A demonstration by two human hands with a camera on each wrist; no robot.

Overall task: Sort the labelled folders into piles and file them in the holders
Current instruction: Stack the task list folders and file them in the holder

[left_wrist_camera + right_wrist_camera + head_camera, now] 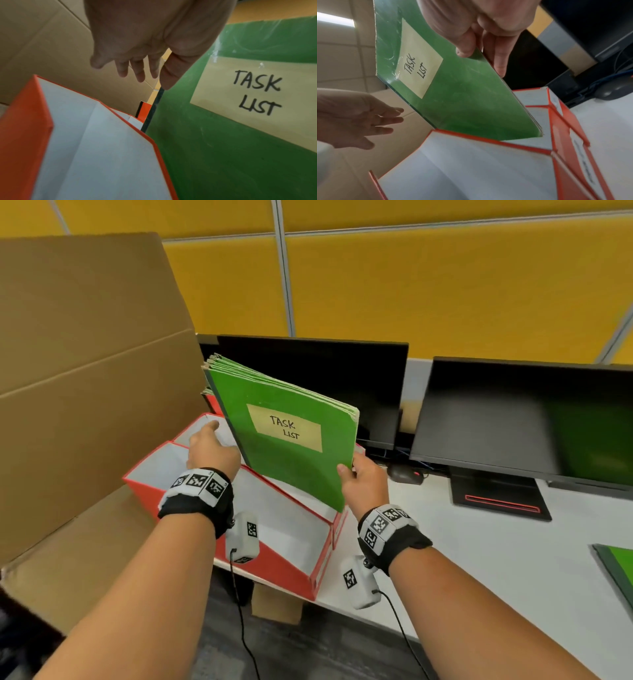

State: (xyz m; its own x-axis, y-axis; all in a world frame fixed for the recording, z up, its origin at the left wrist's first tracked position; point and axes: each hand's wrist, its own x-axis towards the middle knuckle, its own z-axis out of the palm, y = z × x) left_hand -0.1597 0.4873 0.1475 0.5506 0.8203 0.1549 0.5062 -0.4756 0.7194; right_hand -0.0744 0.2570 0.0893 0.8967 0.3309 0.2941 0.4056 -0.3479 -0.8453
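Right now my right hand (pixel 364 486) pinches the lower corner of a stack of green card folders labelled "TASK LIST" (pixel 284 433), tilted, its bottom edge dipping into a red cardboard file holder (pixel 322 556) just below. Beside them, my left hand (pixel 212 450) hovers, fingers spread, gripping nothing.

The cardboard box (pixel 85 364) walls off the left of the red file holders (pixel 318 570). Their near compartments gape open from above; monitors (pixel 513 419) block the back
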